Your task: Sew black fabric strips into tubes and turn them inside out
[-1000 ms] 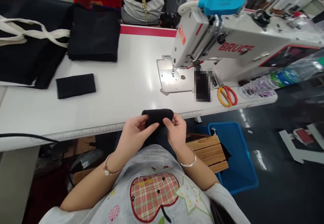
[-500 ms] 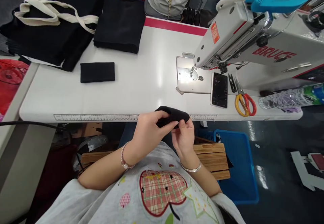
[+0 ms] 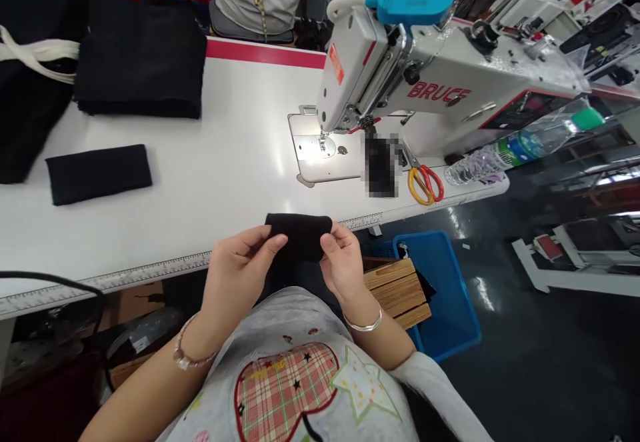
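The black fabric piece (image 3: 299,235) is held between both hands at the near edge of the bench (image 3: 225,175), just above the printed ruler strip (image 3: 150,272). The left hand (image 3: 235,272) pinches the left end of the piece between thumb and fingers. The right hand (image 3: 343,262) pinches the right end in the same manner. Both hands are closed on the piece; the wrists each carry a bracelet.

Ahead of the right hand stands the sewing machine (image 3: 425,75), its needle plate (image 3: 320,152) lit. To the right of the plate lie the scissors (image 3: 425,182) with yellow and red handles, and further right a plastic bottle (image 3: 520,145) on its side.

Ahead and left of the left hand, well apart from it, lies a folded black strip (image 3: 97,174). Beyond that sits a stack of black cloth (image 3: 140,62). Below and right of the right hand, under the bench, are a wooden stool (image 3: 400,292) and a blue bin (image 3: 440,295).
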The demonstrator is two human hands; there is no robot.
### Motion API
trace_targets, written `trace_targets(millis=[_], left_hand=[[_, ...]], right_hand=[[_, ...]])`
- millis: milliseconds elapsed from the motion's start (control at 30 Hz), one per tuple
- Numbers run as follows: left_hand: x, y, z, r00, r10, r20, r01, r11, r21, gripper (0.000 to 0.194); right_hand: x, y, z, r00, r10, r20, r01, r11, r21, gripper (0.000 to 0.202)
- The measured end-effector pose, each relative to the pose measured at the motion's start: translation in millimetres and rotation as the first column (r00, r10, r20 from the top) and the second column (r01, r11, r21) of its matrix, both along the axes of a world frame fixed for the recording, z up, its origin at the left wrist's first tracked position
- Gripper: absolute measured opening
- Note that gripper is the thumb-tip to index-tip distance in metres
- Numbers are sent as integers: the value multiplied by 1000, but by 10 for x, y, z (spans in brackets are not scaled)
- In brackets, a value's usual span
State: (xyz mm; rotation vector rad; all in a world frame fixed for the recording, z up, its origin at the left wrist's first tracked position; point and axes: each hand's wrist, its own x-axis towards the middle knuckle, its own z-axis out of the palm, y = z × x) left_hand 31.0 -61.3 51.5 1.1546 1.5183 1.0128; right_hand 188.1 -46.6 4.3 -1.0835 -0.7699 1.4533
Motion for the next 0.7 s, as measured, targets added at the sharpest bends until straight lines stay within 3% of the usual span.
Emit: trace_targets(millis=[100, 200, 300, 400, 533, 700], left_hand=[[18, 30, -31, 967, -29, 253, 52, 995, -85, 27], [57, 81, -33, 851, -18, 525, 140, 971, -193, 30], [83, 124, -54, 747, -11, 665, 249, 932, -264, 34], [73, 150, -112, 679, -12, 734, 345, 888, -304, 38], [55, 158, -189, 637, 16, 770, 390, 856, -340, 39], [118, 120, -169, 662, 41, 749, 308, 896, -321, 32]], right_hand=[[73, 0, 52, 996, -1, 85, 0, 1000, 18, 44], [97, 21, 146, 988, 8, 151, -15, 999, 45, 45], [102, 58, 259, 984, 31, 174, -38, 998, 42, 44], [111, 97, 360, 982, 85, 166, -90, 996, 21, 44], [119, 136, 412, 980, 115, 165, -122, 992, 35, 43], [133, 155, 335, 977, 81, 195, -97, 993, 73, 38]])
